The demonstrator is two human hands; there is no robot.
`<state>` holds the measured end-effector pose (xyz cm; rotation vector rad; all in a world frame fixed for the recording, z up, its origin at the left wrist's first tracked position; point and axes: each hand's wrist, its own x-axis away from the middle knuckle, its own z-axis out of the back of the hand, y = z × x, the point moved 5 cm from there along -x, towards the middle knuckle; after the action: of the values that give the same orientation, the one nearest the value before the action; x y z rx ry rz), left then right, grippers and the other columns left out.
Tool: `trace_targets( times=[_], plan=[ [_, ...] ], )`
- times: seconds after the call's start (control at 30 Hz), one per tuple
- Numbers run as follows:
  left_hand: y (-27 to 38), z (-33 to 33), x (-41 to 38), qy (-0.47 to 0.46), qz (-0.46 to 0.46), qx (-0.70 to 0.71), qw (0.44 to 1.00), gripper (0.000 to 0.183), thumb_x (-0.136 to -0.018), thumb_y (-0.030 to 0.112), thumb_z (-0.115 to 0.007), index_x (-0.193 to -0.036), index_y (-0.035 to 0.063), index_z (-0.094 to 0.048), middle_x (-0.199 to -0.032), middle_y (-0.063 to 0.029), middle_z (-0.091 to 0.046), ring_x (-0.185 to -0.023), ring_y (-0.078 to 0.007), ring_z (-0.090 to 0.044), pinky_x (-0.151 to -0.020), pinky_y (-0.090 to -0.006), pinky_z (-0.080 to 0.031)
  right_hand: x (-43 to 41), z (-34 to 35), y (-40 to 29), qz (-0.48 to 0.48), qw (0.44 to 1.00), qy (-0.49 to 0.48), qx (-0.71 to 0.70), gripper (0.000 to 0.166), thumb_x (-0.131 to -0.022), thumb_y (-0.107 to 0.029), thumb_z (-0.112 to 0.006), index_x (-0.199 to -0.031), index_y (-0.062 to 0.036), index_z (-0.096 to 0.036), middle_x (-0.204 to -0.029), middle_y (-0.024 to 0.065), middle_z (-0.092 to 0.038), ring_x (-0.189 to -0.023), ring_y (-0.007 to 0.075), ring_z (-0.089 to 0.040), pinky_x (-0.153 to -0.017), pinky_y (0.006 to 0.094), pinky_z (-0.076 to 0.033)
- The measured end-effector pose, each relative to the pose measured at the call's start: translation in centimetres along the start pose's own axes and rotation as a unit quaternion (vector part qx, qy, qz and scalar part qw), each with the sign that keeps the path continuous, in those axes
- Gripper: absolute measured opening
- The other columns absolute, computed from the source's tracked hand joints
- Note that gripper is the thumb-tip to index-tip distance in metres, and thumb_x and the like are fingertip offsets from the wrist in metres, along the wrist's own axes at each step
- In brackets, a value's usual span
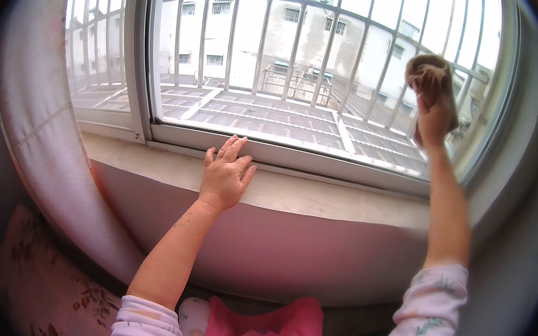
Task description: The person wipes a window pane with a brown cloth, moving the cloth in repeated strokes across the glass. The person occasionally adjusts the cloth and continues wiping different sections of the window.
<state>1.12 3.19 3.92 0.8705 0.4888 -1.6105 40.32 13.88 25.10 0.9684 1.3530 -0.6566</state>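
Observation:
Up at the right side of the window, my right hand [434, 120] grips a brown cloth [429, 69] against the glass pane [239, 69]. The cloth is bunched, and part of it hangs behind the hand. My left hand [226, 171] rests with fingers spread on the lower rail of the window frame [299, 156], just above the pale sill [305, 195]. It holds nothing. Both sleeves are pushed up to the forearms.
A white curtain [35, 99] hangs along the left side. Metal security bars [293, 50] stand outside the glass, with a building [281, 30] beyond. Floral fabric [62, 284] lies at the lower left. The pink wall [291, 246] drops below the sill.

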Motion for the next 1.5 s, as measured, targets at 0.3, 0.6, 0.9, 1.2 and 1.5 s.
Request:
trace_targets(
  times=[0.3,0.6,0.9,1.2,1.5],
  plan=[
    [0.3,0.4,-0.1,0.011,-0.005,0.02,1.0,0.022,-0.091,0.029,-0.06,-0.102,0.0119,-0.07,-0.144,-0.0036,-0.046,-0.14,-0.02,-0.034,-0.108,-0.0501,-0.025,6.0,-1.2,-7.5,0.143,0.974,-0.167,-0.059,0.038,-0.076,-0.021,-0.072,-0.104,0.0022,-0.06,-0.089,0.0191,-0.058,-0.088,0.0409,-0.056,-0.081,0.0464,-0.048],
    [0.1,0.2,-0.1,0.011,-0.005,0.017,1.0,0.022,-0.091,0.029,-0.061,-0.101,0.0116,-0.07,-0.145,-0.0034,-0.046,-0.14,-0.0199,-0.034,-0.108,-0.0504,-0.025,-7.1,-2.7,-0.7,-0.048,0.997,-0.052,-0.021,0.03,-0.087,-0.027,-0.068,-0.099,-0.0008,-0.061,-0.093,0.0211,-0.064,-0.089,0.0414,-0.061,-0.078,0.0467,-0.049],
    [-0.2,0.2,0.1,-0.011,0.005,0.001,1.0,0.024,-0.094,0.032,-0.057,-0.102,0.0134,-0.069,-0.146,-0.002,-0.042,-0.142,-0.0175,-0.03,-0.11,-0.0522,-0.024,-0.6,-3.8,-6.3,0.061,0.993,-0.088,-0.046,0.046,-0.076,-0.016,-0.074,-0.115,0.0008,-0.057,-0.104,0.0229,-0.06,-0.098,0.0427,-0.056,-0.089,0.0489,-0.044],
    [-0.1,0.0,0.0,-0.009,-0.001,0.003,1.0,0.023,-0.093,0.032,-0.057,-0.101,0.013,-0.069,-0.147,-0.0018,-0.042,-0.142,-0.0177,-0.03,-0.11,-0.0517,-0.025,6.0,-2.5,-11.7,0.182,0.925,-0.293,-0.158,0.047,-0.07,-0.01,-0.075,-0.116,-0.0098,-0.062,-0.11,0.0088,-0.054,-0.107,0.0323,-0.049,-0.095,0.0435,-0.04],
    [0.4,0.2,-0.2,-0.004,-0.004,0.014,1.0,0.023,-0.093,0.031,-0.058,-0.1,0.0126,-0.069,-0.146,-0.0017,-0.043,-0.141,-0.018,-0.031,-0.11,-0.052,-0.024,-5.8,-4.6,-2.5,0.044,0.995,-0.059,-0.073,0.036,-0.084,-0.028,-0.069,-0.115,-0.0115,-0.066,-0.112,0.0111,-0.062,-0.112,0.0337,-0.052,-0.096,0.0445,-0.038]
  ],
)
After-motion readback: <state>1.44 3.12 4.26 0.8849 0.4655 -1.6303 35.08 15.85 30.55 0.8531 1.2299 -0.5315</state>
